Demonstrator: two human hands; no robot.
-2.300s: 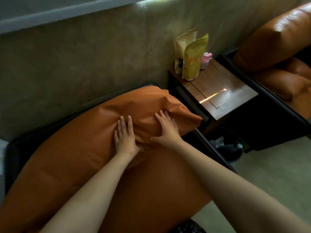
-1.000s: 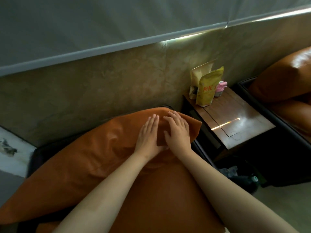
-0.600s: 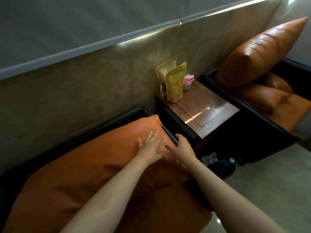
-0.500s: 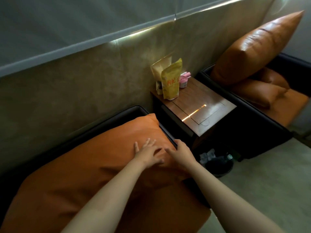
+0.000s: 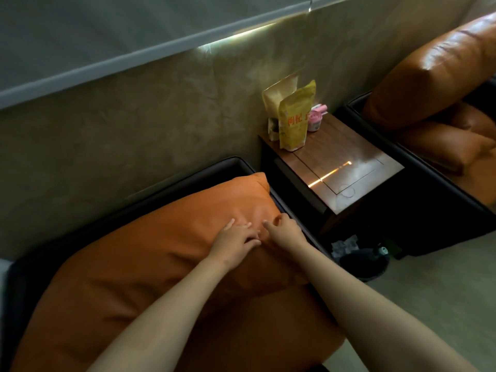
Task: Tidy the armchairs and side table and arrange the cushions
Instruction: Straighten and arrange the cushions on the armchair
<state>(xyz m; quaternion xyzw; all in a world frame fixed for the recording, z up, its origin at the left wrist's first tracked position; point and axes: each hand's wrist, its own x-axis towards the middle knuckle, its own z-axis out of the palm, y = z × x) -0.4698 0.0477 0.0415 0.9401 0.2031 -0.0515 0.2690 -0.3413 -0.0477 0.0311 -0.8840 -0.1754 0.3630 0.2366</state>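
Against the wall, nearest me: dark-framed armchair is standing just beside the side table. Large orange cushion is lying across its seat, one corner reaching up toward the back rim. Second armchair is standing beyond the table, holding orange cushions. Table is bearing a yellow pouch, tan bag behind it and pink tub beside it. Left hand is resting flat on the large cushion, fingers straight. Right hand is touching the cushion alongside, fingers bent; I cannot tell whether they are pinching the leather.
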